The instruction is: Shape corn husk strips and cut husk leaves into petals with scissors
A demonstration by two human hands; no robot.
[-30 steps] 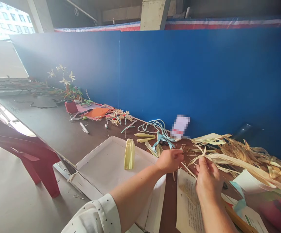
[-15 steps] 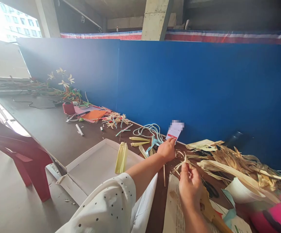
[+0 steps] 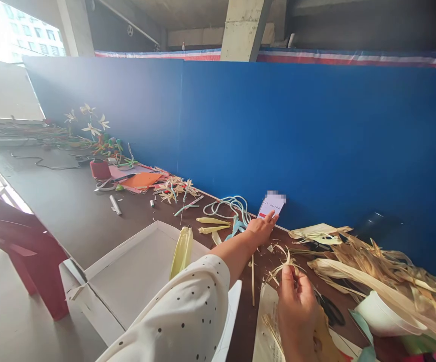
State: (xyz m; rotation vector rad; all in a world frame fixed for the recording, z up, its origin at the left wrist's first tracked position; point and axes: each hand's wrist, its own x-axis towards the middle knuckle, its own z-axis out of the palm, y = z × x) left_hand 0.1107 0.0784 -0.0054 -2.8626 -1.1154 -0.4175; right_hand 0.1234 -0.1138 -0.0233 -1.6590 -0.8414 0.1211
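I have the left arm stretched forward across the table (image 3: 93,213), its dotted sleeve (image 3: 188,311) pushed up to about the elbow. The left hand (image 3: 262,230) is palm down, its fingers extended to the lower part of a phone (image 3: 271,205) that leans against the blue panel (image 3: 316,136). Those fingers lie against the phone rather than wrapping around it; from this angle I cannot see the underside of the palm.

The right hand (image 3: 297,296) is nearer to me, raised with its knuckles turned up, thumb and fingers closed in a pinch. That pinch grips pale husk strips (image 3: 288,255); their ends splay out beyond the fingertips, away from the wrist, and one curls upward. I cannot tell how much of them is tucked inside the fist.

The strips sit to the right of the left hand and a little closer to me, apart from it. Printed paper (image 3: 261,317) lies beside the right hand on its left. On its right I make out a heap of dry husks (image 3: 384,256) and, closer in, a tilted white cup (image 3: 386,319).
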